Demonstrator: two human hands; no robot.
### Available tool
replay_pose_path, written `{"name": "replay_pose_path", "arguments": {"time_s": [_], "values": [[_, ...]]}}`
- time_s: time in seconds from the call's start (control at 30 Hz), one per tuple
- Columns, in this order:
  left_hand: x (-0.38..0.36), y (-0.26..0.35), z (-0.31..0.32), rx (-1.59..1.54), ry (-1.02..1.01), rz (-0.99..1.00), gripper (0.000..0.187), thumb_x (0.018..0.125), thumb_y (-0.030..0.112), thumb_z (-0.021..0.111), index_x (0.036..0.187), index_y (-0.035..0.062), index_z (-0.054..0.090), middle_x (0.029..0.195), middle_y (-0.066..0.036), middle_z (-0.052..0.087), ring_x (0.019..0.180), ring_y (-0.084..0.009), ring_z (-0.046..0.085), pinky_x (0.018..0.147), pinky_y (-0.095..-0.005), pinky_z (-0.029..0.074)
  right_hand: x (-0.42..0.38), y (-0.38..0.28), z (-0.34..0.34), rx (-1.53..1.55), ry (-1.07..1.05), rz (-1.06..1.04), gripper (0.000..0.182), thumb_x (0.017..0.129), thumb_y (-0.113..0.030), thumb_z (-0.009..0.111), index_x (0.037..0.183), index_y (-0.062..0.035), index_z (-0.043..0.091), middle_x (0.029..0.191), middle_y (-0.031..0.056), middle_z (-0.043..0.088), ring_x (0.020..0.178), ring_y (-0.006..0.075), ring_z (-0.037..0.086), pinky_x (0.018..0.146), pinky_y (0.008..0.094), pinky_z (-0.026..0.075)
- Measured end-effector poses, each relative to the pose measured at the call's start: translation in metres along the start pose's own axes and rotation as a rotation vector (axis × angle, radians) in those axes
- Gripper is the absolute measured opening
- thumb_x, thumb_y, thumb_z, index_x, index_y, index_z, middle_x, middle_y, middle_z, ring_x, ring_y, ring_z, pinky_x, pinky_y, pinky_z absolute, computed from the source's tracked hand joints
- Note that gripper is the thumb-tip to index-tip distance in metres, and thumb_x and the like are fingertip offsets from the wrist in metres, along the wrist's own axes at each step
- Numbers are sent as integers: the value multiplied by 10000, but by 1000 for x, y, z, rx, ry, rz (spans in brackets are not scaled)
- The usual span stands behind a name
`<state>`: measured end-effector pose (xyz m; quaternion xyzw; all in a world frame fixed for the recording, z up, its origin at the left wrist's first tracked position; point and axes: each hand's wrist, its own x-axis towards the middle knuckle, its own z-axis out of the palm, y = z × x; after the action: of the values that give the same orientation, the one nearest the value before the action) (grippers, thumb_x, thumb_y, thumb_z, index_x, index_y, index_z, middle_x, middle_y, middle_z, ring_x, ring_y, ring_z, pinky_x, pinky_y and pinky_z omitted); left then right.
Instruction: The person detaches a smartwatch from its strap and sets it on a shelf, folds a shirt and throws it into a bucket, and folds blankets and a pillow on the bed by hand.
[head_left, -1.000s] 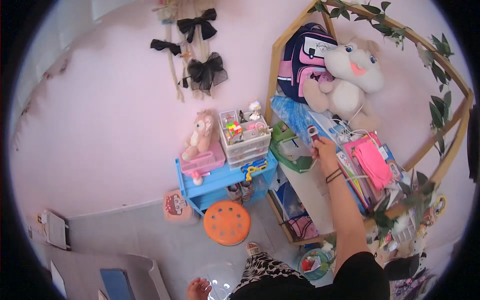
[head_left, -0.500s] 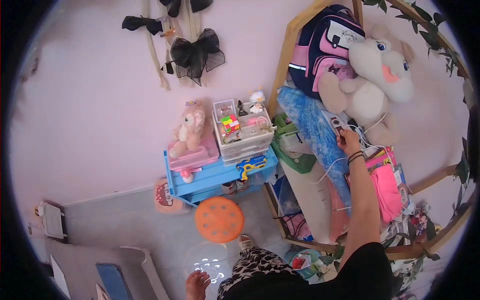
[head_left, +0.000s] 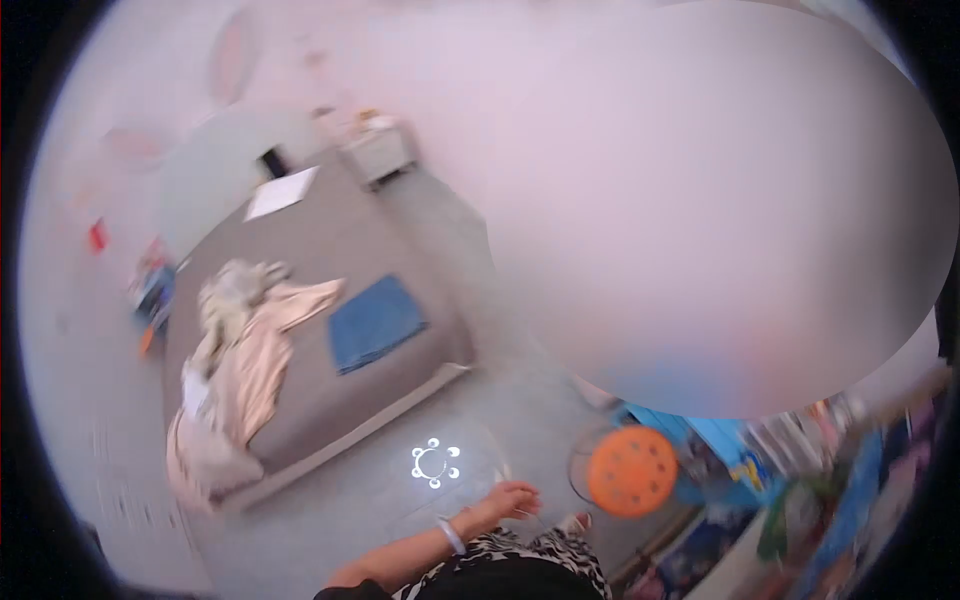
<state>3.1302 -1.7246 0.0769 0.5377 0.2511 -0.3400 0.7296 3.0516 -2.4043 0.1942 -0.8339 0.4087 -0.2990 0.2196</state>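
My left hand [head_left: 512,499] reaches in from the bottom, a pale band round its wrist, above the patterned trousers. Its fingers are loosely spread and a little bent, and nothing shows in them. To its right stands the round orange stool [head_left: 632,471] with holes in its top. My right hand does not show in this view. A large blurred oval covers the upper right and hides what is behind it.
A bed [head_left: 330,235] at the left bears a folded blue cloth [head_left: 376,323] and rumpled pale clothes [head_left: 262,372]. A small bedside cabinet [head_left: 380,155] stands beyond it. Light blue shelving [head_left: 715,438] and cluttered items lie at the lower right.
The view has swung left towards the bed. The shelf and stool now sit further right. My right hand, earlier on a small device by the toys, has left the view; my left arm shows more.
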Motion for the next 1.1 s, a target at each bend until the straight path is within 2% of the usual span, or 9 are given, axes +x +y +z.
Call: {"name": "replay_pose_path", "arguments": {"time_s": [0.13, 0.33, 0.4, 0.5, 0.6, 0.67, 0.8, 1.0, 1.1], "values": [[-28, -32, -99, -145, 37, 103, 222, 872, 202, 488, 1033, 61, 547, 919, -62, 625, 811, -160, 602, 723, -298, 478, -85, -79, 53, -122, -264, 70, 143, 762, -111, 510, 736, -8, 605, 725, 92, 594, 691, 225, 567, 687, 371, 474], [-97, -67, -254, -450, 318, 150, 201, 866, 183, 485, 1007, 55, 548, 896, -85, 626, 788, -177, 614, 686, -296, 494, -230, -196, 245, 435, -932, 407, 200, 825, -160, 487, 668, -36, 482, 533, 69, 481, 382, 157, 457, 313, 289, 378], [-109, -79, -291, -559, 486, 200, 189, 852, 160, 496, 995, 48, 548, 863, -98, 627, 777, -189, 620, 668, -289, 501, -305, -257, 247, 52, -929, -864, 192, 778, -153, 466, 637, -40, 531, 589, 110, 529, 621, 226, 543, 590, 366, 428], [-115, -91, -328, -688, 583, 239, 177, 838, 131, 502, 984, 39, 542, 841, -104, 626, 768, -205, 624, 654, -301, 511, -359, -336, 273, 57, -962, -728, 182, 761, -156, 466, 636, -33, 517, 574, 151, 505, 595, 219, 522, 583, 356, 416], [-103, -99, -350, -827, 652, 290, 158, 840, 120, 494, 956, 23, 538, 840, -123, 624, 751, -221, 626, 639, -323, 520, -367, -351, 345, -146, -961, -987, 184, 751, -133, 451, 625, -12, 509, 548, 160, 494, 502, 216, 464, 503, 353, 396], [-88, -107, -357, -920, 649, 263, 157, 844, 118, 491, 949, 9, 533, 837, -139, 621, 740, -228, 625, 637, -331, 523, -356, -355, 404, 194, -1289, -430, 232, 813, -156, 481, 615, -39, 451, 482, 56, 439, 330, 162, 419, 282, 296, 373], [-56, -109, -360, -990, 659, 251, 157, 849, 118, 489, 947, 3, 531, 834, -147, 620, 735, -240, 625, 639, -342, 527, -392, -444, 444, 249, -1276, -287, 179, 765, -51, 431, 588, -43, 450, 448, 57, 426, 304, 161, 411, 263, 314, 386], [-43, -49, -362, -1113, 812, 221, 164, 855, 128, 488, 949, 2, 531, 873, -142, 612, 740, -227, 615, 635, -336, 523, -422, -535, 554, 171, -1553, -398, 142, 733, -28, 406, 612, -41, 479, 484, 93, 477, 347, 171, 465, 283, 322, 404], [-49, -18, -366, -1103, 795, 309, 188, 859, 135, 487, 994, 9, 520, 881, -121, 605, 753, -190, 602, 659, -300, 515, -458, -608, 540, 74, -1520, -517, 135, 731, -37, 397, 617, -47, 470, 479, 84, 458, 358, 174, 464, 282, 318, 380]]}}
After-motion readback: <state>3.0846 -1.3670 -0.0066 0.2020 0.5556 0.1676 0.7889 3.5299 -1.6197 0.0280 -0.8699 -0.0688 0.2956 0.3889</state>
